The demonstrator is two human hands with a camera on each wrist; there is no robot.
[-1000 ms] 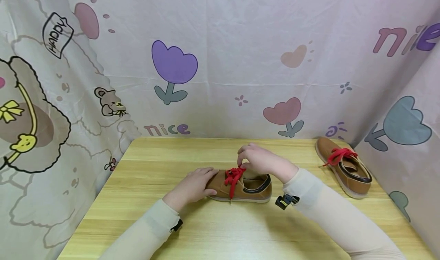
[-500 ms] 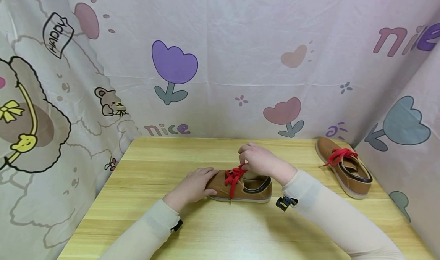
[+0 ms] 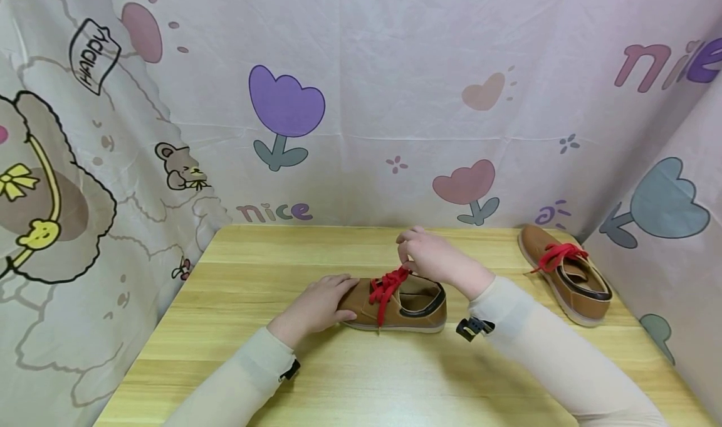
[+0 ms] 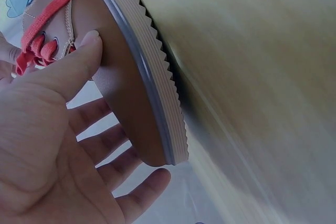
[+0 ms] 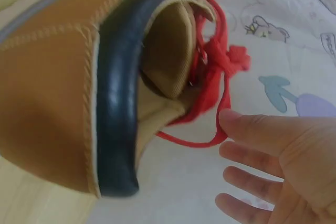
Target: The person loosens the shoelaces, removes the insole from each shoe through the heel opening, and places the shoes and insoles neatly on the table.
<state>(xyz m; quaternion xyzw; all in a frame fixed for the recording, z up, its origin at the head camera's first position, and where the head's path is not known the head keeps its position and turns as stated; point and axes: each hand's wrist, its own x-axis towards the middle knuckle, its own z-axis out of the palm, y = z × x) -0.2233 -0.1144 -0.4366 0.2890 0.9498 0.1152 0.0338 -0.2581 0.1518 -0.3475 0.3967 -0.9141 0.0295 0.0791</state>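
Observation:
A brown low shoe (image 3: pixel 363 308) stands upright on the table with its toe pointing left. My left hand (image 3: pixel 316 301) holds the toe, thumb on the near side and the other fingers over the far side, as the left wrist view of the hand (image 4: pixel 47 145) confirms. Above the shoe's opening, my right hand (image 3: pixel 442 261) pinches a red shoelace (image 5: pixel 223 124) between thumb and index finger. That lace is knotted over the tongue, with one strand hanging down the near side. In the right wrist view the padded dark collar (image 5: pixel 118 87) faces the camera.
A matching brown shoe (image 3: pixel 581 298) with a red lace bow (image 3: pixel 558 256) stands at the table's back right corner. Printed curtains (image 3: pixel 361 101) enclose the back and sides of the wooden table (image 3: pixel 254 258).
My right hand has moved a little up and to the right, drawing the pinched lace with it. The left hand and the shoe have stayed in place.

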